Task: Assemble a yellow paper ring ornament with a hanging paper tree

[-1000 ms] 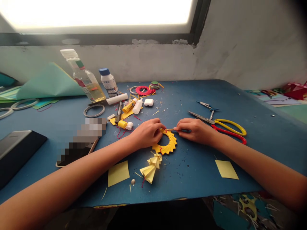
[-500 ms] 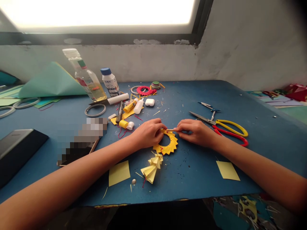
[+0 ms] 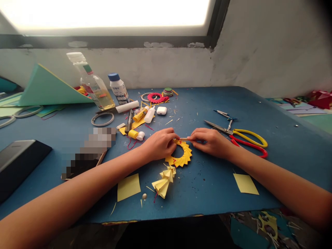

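My left hand (image 3: 162, 143) is closed on the upper left edge of a yellow folded-paper ring (image 3: 186, 157), which lies flat on the table. My right hand (image 3: 210, 141) pinches one end of a thin pale strip (image 3: 184, 139). The strip's other end meets the ring's top beside my left fingertips, where a bit of red thread shows. Just below the ring is a pale yellow folded-paper piece (image 3: 164, 182) with a red thread at its lower end. Loose yellow paper squares lie by my left forearm (image 3: 129, 187) and right forearm (image 3: 246, 184).
Scissors (image 3: 249, 138) with red and yellow handles lie right of my right hand. Behind my left hand are a small white bottle (image 3: 149, 114), a white case (image 3: 162, 110) and a red paper ring (image 3: 157, 98). A glass bottle (image 3: 97, 91) stands further back. A phone (image 3: 88, 155) lies left.
The raised green sheet at the back left has swung left, uncovering red and yellow items behind it. Both hands keep almost the same place and hold.
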Available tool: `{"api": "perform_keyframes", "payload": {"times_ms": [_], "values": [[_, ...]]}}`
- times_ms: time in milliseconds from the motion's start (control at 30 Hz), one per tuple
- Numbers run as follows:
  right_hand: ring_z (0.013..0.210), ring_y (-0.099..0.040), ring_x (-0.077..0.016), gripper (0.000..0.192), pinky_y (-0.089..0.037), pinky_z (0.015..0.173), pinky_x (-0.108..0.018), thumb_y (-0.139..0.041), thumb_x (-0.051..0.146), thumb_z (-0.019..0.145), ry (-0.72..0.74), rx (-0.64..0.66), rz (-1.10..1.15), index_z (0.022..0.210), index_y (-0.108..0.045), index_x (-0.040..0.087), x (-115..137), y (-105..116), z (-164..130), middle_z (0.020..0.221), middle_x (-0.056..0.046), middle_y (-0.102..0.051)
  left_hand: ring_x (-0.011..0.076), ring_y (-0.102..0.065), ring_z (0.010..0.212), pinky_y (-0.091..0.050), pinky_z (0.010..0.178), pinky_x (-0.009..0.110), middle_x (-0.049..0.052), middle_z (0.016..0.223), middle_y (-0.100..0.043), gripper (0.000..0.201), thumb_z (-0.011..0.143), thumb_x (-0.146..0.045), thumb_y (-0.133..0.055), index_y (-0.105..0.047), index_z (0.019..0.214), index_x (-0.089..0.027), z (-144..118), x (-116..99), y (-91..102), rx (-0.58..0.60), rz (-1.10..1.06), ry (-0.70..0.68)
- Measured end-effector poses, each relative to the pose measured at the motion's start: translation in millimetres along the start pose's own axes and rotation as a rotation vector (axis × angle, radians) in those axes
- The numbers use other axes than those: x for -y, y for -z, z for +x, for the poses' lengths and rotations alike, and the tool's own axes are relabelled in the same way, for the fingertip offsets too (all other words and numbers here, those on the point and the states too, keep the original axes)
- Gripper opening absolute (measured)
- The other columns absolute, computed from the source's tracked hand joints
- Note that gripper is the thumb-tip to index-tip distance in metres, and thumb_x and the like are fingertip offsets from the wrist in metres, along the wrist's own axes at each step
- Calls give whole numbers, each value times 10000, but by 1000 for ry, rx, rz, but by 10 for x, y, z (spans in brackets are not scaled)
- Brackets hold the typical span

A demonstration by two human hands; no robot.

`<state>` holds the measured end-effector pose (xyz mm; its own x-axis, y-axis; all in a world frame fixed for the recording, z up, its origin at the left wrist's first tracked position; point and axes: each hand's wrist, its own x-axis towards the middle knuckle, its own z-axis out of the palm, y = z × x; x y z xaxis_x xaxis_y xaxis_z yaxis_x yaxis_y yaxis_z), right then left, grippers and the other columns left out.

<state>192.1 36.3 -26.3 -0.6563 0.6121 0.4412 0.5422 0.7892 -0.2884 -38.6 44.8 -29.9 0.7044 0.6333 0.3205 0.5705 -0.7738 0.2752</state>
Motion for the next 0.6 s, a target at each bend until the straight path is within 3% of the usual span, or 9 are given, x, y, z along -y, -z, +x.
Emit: {"api": "perform_keyframes", "payload": {"times_ms": [333, 600], "values": [[755, -644, -155, 206, -520, 692, -266, -519, 186, 864, -9, -16, -51, 966, -696, 159, -9, 49, -27, 899, -84, -692, 150, -587, 729, -482, 693, 265, 66, 882, -615, 321, 795, -117, -448, -684, 1011, -136, 5, -20, 14, -3, -2, 6], [720, -633, -152, 251, -504, 656, -262, -474, 194, 892, 96, 81, -92, 1002, -698, 160, 40, 1, -10, 897, -89, -661, 163, -598, 762, -492, 735, 284, 68, 884, -613, 342, 788, -111, -446, -681, 1034, -142, 2, -17, 10, 18, -3, 27]]}}
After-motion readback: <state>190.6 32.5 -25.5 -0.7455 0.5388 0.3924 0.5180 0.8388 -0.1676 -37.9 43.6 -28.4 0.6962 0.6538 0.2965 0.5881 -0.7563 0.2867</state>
